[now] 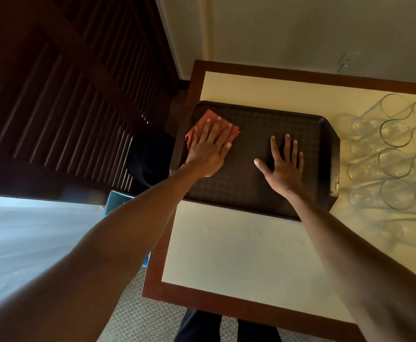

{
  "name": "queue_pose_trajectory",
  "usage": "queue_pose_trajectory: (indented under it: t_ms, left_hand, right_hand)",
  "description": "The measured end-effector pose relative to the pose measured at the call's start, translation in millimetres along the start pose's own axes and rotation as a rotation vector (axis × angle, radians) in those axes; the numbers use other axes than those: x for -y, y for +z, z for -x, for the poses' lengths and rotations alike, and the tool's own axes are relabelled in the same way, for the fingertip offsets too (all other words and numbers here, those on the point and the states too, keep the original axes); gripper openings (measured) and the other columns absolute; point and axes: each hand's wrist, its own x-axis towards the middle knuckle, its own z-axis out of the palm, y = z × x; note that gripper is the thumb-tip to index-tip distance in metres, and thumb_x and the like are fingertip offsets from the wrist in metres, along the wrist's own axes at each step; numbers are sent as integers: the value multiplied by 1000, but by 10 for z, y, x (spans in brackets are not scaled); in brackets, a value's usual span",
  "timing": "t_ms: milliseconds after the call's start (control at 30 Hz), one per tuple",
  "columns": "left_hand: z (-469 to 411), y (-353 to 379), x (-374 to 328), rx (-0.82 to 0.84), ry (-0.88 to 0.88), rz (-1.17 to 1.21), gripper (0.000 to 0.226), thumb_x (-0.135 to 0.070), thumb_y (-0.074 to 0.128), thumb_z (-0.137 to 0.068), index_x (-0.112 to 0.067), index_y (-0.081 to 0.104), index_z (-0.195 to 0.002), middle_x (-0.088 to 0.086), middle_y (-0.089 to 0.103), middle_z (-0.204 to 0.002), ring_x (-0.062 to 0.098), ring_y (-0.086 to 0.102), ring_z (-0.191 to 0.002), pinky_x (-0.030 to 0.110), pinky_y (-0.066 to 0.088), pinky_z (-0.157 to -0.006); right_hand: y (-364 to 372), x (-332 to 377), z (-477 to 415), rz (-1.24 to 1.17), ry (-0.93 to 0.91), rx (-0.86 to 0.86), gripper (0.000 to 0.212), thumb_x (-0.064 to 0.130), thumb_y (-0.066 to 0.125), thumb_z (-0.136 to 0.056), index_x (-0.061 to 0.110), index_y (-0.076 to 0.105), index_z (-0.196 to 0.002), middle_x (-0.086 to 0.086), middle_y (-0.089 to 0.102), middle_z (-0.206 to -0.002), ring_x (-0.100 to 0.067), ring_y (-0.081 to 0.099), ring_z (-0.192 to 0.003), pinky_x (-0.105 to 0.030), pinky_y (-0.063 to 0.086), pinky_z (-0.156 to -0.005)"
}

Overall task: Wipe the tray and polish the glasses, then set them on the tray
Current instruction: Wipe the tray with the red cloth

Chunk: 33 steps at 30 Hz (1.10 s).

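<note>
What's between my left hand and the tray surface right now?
A pink cloth: the left hand presses it flat on the tray near its far left corner, as the head view shows.

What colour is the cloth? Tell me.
The cloth under the left hand is pinkish red, seen in the head view.
</note>
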Motion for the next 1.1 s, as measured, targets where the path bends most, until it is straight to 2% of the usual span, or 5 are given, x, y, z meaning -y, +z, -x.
queue_pose_trajectory:
  t_ms: [200, 400, 567, 833, 1100]
  left_hand:
    - [1043, 328, -245, 46, 72, -50, 60, -51, 8, -110, -30, -3, -165, 6, -6, -174, 32, -11, -160, 58, -5, -126]
    - [1002, 418, -845, 73, 185, -91, 62, -54, 6, -109, -30, -2, -166, 5, -9, -174, 31, -14, -159, 57, -13, -122]
    - [1049, 388, -361, 92, 313, -89, 55, -50, 4, -110, -37, -13, -161, -4, -17, -170, 22, -17, -158, 51, -7, -128]
    - [1105, 308, 15, 36, 161, -36, 57, -52, 8, -110, -36, 2, -164, -4, -7, -173, 22, -13, -159, 51, -7, -127]
    - [-183, -85, -31, 17, -76, 57, 64, -57, 15, -109, -35, -5, -165, 0, -15, -173, 26, -17, -159, 54, -10, -127]
  right_hand:
    - [-38, 29, 10, 16, 11, 43, 80, 71, 29, -96, 33, -2, -160, -6, -16, -167, -27, -19, -153, -49, -9, -123]
    - [-57, 33, 1, 24, 11, 67, 78, 67, 29, -99, 32, -4, -160, -8, -18, -167, -29, -19, -153, -50, -10, -121]
    - [-58, 34, 8, 18, 15, 64, 76, 64, 30, -100, 31, -1, -160, -7, -17, -167, -28, -19, -153, -49, -9, -122]
    - [-35, 25, 12, 28, 8, 49, 77, 67, 29, -98, 32, 0, -161, -6, -17, -167, -28, -18, -153, -49, -9, -122]
    - [-18, 18, 10, 38, -3, 26, 77, 68, 29, -98, 34, 1, -160, -6, -15, -167, -28, -17, -153, -47, -9, -121]
